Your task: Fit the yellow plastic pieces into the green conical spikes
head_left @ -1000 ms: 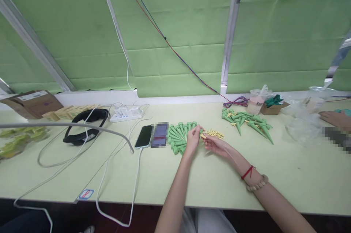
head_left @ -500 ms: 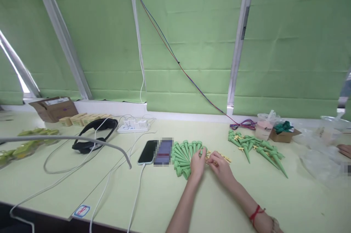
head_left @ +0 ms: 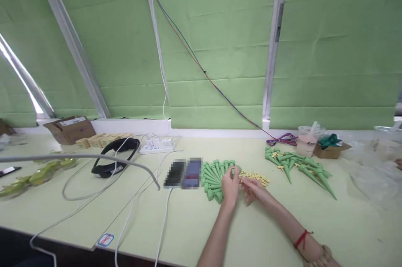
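Observation:
My left hand [head_left: 230,186] is closed around a green plastic spike [head_left: 236,169], whose wide round end shows above the fingers. My right hand [head_left: 255,190] meets it from the right, thumb and forefinger pinched on a small yellow plastic valve piece [head_left: 240,180] against the spike. Just left of my left hand, a fan of green spikes [head_left: 213,179] lies with wide ends outward. Small loose yellow pieces [head_left: 259,178] lie behind my right hand. Farther right is a pile of green spikes [head_left: 292,164], several with yellow pieces fitted in them.
Two phones [head_left: 192,174] lie left of the fan, with a white cable [head_left: 161,227] running to the table edge. Left are a black headset [head_left: 116,156] and a power strip [head_left: 157,145]. Cups [head_left: 306,141], a small box [head_left: 329,149] and plastic bags [head_left: 367,179] stand right.
The camera view has shifted slightly, moving the table things rightward. My right hand has turned a little at the spike, uncovering more loose yellow pieces. My left hand keeps its hold.

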A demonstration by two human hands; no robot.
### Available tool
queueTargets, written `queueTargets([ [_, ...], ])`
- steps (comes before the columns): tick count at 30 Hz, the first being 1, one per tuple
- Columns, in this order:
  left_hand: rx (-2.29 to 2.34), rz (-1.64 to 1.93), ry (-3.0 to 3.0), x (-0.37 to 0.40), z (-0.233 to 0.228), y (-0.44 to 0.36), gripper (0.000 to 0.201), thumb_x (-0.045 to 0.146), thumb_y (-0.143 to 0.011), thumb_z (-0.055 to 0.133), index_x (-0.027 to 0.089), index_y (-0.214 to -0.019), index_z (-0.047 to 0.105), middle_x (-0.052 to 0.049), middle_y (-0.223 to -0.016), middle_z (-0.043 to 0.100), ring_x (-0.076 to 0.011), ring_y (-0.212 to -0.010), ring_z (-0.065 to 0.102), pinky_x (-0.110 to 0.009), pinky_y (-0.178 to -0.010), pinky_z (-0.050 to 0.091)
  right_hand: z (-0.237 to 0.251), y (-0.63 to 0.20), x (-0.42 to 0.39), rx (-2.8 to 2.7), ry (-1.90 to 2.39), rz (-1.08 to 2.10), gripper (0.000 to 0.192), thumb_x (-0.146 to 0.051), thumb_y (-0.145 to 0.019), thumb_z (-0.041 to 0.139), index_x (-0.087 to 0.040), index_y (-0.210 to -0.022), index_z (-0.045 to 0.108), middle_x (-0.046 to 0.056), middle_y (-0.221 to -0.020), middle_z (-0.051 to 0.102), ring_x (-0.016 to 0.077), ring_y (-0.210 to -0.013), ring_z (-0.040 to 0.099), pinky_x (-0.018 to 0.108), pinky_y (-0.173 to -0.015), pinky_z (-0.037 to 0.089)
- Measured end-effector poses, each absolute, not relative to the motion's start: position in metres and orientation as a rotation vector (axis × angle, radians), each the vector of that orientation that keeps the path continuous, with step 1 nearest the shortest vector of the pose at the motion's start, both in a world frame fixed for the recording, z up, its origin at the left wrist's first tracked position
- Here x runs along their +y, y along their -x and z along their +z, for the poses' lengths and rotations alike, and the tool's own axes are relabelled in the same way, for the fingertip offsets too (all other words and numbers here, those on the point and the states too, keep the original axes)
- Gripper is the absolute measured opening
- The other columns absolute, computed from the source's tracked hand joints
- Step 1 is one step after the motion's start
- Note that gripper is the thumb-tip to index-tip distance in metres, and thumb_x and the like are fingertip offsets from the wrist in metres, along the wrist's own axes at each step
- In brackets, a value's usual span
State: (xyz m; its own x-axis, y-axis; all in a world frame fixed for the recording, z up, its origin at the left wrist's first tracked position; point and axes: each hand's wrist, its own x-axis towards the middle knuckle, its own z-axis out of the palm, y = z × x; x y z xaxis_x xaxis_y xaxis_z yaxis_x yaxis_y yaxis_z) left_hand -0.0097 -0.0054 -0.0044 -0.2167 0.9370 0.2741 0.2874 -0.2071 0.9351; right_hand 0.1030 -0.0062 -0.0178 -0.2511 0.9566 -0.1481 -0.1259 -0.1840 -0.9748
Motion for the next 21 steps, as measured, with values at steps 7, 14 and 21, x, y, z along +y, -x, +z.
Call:
queueTargets([
  [7, 1.465, 1.427, -1.561, -0.011, -0.001, 0.006, 0.041, 0.053, -0.085, 0.038, 0.02, -0.079, 0.062, 0.0, -0.056, 0.05, -0.0139, -0.051, 0.043, -0.026, -0.052, 0.032, -0.017, -0.11, -0.007, -1.315, 1.083, 1.498, 0.042, -0.055, -0.057, 0.07, -0.016, -0.067, 0.059, -0.002, -0.059, 0.052, 0.008, -0.047, 0.046, 0.02, -0.042, 0.043],
  [14, 1.486, 1.342, -1.622, -0.007, -0.004, -0.001, 0.041, 0.05, -0.086, 0.037, 0.02, -0.071, 0.06, -0.001, -0.057, 0.049, -0.0138, -0.052, 0.039, -0.027, -0.053, 0.03, -0.019, -0.112, -0.01, -1.591, 1.074, 0.732, 0.027, -0.035, -0.068, 0.061, -0.02, -0.056, 0.042, -0.002, -0.057, 0.046, 0.0126, -0.054, 0.045, 0.024, -0.049, 0.038],
  [21, 1.298, 1.465, -1.47, -0.007, 0.001, -0.002, 0.045, 0.056, -0.084, 0.037, 0.018, -0.076, 0.061, -0.002, -0.059, 0.052, -0.014, -0.054, 0.046, -0.026, -0.054, 0.034, -0.027, -0.11, -0.002, -1.404, 1.016, 1.322, 0.034, -0.053, -0.068, 0.058, -0.02, -0.071, 0.049, -0.003, -0.054, 0.047, 0.0127, -0.044, 0.049, 0.023, -0.039, 0.037],
])
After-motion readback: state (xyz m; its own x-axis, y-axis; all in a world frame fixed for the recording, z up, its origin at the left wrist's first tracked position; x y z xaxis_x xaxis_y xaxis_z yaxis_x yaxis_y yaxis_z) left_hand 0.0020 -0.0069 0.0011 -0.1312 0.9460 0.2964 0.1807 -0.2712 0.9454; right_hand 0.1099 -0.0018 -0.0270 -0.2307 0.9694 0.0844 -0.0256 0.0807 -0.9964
